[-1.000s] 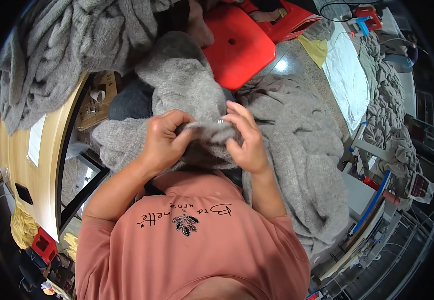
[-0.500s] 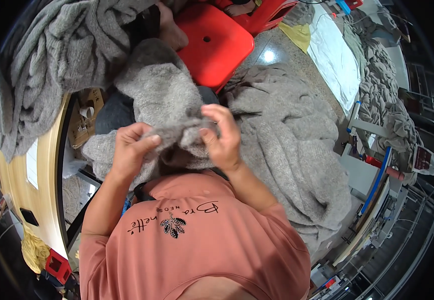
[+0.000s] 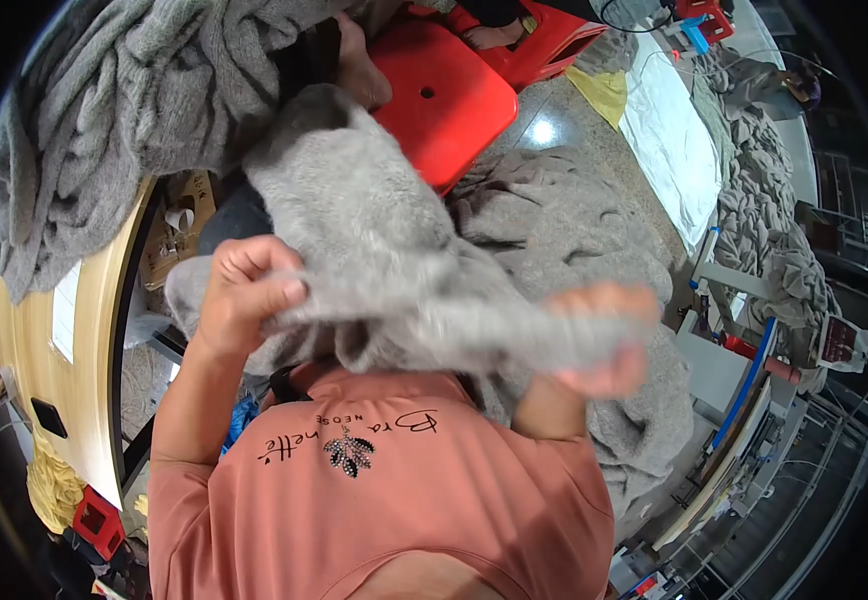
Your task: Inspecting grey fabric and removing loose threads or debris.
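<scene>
A fuzzy grey knit piece (image 3: 354, 190) lies across my lap, one edge drawn out sideways between my hands. My left hand (image 3: 244, 295) pinches that edge between thumb and fingers at the left. Out to the right, my right hand (image 3: 604, 345) is smeared by motion, closed around the other end of the stretched band, which covers part of its fingers. Below the band, loose folds of the same knit hang against my shirt.
A large grey knit heap (image 3: 594, 220) lies at my right. More knit (image 3: 154, 90) drapes over the wooden table (image 3: 84, 340), where a dark phone (image 3: 50, 417) rests. Ahead stands a red stool (image 3: 444, 100), with another person's bare foot (image 3: 359, 70) beside it.
My right hand has swung right and slightly toward me, pulling the knit into a long band. The left hand has shifted only a little, still pinching the edge.
</scene>
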Action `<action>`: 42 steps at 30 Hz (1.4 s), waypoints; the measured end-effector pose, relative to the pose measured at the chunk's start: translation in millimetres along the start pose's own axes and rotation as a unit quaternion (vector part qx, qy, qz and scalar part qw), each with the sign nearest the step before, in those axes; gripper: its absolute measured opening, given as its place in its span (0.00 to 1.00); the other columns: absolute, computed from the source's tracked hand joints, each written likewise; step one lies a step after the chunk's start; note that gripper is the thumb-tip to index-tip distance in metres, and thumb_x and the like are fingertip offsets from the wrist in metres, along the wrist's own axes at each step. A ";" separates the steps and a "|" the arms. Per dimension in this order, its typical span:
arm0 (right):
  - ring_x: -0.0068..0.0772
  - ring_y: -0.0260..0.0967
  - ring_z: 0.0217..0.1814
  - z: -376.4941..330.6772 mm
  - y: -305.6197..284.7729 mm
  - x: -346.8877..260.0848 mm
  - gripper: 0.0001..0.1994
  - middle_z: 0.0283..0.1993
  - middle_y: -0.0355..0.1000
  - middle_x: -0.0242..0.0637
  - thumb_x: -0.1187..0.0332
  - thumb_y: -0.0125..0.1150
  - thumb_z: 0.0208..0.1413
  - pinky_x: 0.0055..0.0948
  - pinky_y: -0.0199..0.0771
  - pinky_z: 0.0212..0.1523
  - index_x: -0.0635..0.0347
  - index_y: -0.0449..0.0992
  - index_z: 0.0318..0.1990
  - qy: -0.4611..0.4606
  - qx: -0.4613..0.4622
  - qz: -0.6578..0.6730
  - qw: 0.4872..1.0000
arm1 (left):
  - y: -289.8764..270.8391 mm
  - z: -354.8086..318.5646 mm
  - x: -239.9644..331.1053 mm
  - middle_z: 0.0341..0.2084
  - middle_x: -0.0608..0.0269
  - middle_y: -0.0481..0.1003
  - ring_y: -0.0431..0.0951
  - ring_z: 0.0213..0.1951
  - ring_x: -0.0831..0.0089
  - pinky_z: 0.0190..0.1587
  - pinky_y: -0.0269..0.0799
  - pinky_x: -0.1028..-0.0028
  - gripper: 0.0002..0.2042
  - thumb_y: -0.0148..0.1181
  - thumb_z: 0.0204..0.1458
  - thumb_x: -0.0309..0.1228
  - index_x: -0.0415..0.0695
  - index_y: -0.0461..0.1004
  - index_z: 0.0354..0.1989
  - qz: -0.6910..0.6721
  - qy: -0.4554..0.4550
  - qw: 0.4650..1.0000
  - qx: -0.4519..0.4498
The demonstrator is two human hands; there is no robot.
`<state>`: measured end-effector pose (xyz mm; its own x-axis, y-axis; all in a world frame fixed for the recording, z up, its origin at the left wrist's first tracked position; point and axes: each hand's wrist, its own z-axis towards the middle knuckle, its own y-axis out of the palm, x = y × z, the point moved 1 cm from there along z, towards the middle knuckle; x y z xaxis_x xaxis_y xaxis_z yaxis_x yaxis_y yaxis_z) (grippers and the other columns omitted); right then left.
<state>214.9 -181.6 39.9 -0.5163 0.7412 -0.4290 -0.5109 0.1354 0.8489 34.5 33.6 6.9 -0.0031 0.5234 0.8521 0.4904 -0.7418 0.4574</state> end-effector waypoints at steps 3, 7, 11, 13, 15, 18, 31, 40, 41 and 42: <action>0.39 0.69 0.33 2.2 9.5 -34.0 0.17 0.35 0.69 0.43 0.73 0.60 0.32 0.34 0.70 0.35 0.59 0.71 0.37 -0.019 -0.135 -0.622 0.771 | 20.1 7.7 5.1 0.15 0.71 0.68 0.62 0.16 0.86 0.16 0.53 0.84 0.06 0.61 0.38 0.24 0.38 0.70 0.20 0.007 -0.066 0.998 -0.009; 0.22 0.67 0.34 -15.5 -31.6 30.1 0.14 0.32 0.70 0.32 0.77 0.60 0.38 0.23 0.68 0.35 0.63 0.72 0.38 0.192 -0.081 -0.545 0.812 | 31.8 14.1 -15.7 0.17 0.71 0.66 0.66 0.19 0.83 0.19 0.62 0.81 0.12 0.62 0.34 0.34 0.45 0.64 0.19 -0.005 -0.043 0.993 0.106; 0.32 0.70 0.37 -44.5 -48.6 61.4 0.13 0.35 0.72 0.39 0.83 0.53 0.41 0.25 0.69 0.39 0.65 0.72 0.38 0.155 -0.110 -0.566 0.802 | 17.4 10.2 -19.8 0.16 0.67 0.69 0.68 0.16 0.80 0.17 0.66 0.78 0.09 0.61 0.37 0.26 0.44 0.64 0.19 -0.026 -0.070 0.991 0.111; 0.41 0.69 0.37 -26.5 -28.4 55.4 0.17 0.35 0.70 0.42 0.85 0.51 0.38 0.29 0.69 0.37 0.65 0.71 0.41 0.129 -0.251 -0.604 0.745 | 20.5 9.5 -17.6 0.18 0.64 0.72 0.70 0.17 0.80 0.18 0.65 0.79 0.06 0.59 0.38 0.21 0.40 0.67 0.20 -0.018 -0.029 0.995 0.096; 0.43 0.65 0.38 -17.3 -13.3 59.0 0.17 0.35 0.65 0.42 0.82 0.49 0.40 0.34 0.66 0.38 0.64 0.69 0.42 0.099 -0.348 -0.565 0.742 | 25.2 13.2 -20.6 0.18 0.64 0.73 0.70 0.18 0.80 0.19 0.66 0.80 0.04 0.58 0.39 0.19 0.38 0.69 0.20 0.024 -0.038 0.997 0.064; 0.43 0.60 0.29 -18.8 6.0 82.5 0.06 0.24 0.57 0.41 0.78 0.48 0.39 0.35 0.62 0.31 0.64 0.66 0.29 0.049 -0.413 -0.545 0.727 | 34.3 16.6 -36.0 0.19 0.64 0.74 0.69 0.18 0.82 0.21 0.65 0.81 0.02 0.56 0.40 0.17 0.36 0.72 0.21 0.088 -0.049 0.995 0.012; 0.38 0.64 0.30 -19.1 -4.8 99.2 0.06 0.32 0.64 0.39 0.79 0.53 0.38 0.30 0.67 0.29 0.64 0.67 0.27 -0.122 -0.276 -0.660 0.688 | 18.6 8.8 -54.2 0.18 0.65 0.73 0.70 0.20 0.80 0.23 0.64 0.82 0.04 0.51 0.46 0.20 0.38 0.71 0.22 -0.065 -0.130 0.989 0.024; 0.38 0.65 0.31 -14.1 -9.9 101.9 0.06 0.31 0.63 0.38 0.77 0.54 0.37 0.30 0.67 0.31 0.63 0.67 0.27 -0.094 -0.285 -0.678 0.671 | 8.6 12.4 -64.2 0.18 0.63 0.73 0.70 0.19 0.79 0.22 0.65 0.81 0.03 0.52 0.45 0.21 0.36 0.71 0.23 -0.121 -0.132 0.983 0.036; 0.38 0.65 0.31 -13.4 -10.9 102.6 0.06 0.30 0.63 0.38 0.77 0.53 0.37 0.30 0.66 0.30 0.63 0.67 0.27 -0.085 -0.289 -0.676 0.673 | 9.7 10.8 -62.8 0.18 0.63 0.73 0.70 0.19 0.79 0.22 0.65 0.81 0.03 0.52 0.45 0.21 0.36 0.71 0.23 -0.121 -0.133 0.983 0.037; 0.38 0.65 0.31 -13.0 -11.8 104.2 0.06 0.30 0.63 0.38 0.77 0.53 0.37 0.30 0.66 0.30 0.63 0.67 0.27 -0.084 -0.288 -0.676 0.673 | 11.5 8.0 -60.2 0.17 0.64 0.72 0.69 0.18 0.80 0.21 0.64 0.81 0.03 0.52 0.45 0.21 0.37 0.71 0.23 -0.101 -0.125 0.986 0.053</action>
<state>158.2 -114.6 -18.9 0.7481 0.2681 -0.6071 -0.6429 0.5194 -0.5629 47.3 -3.1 -41.2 0.0981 0.7519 0.6519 0.5896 -0.5717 0.5706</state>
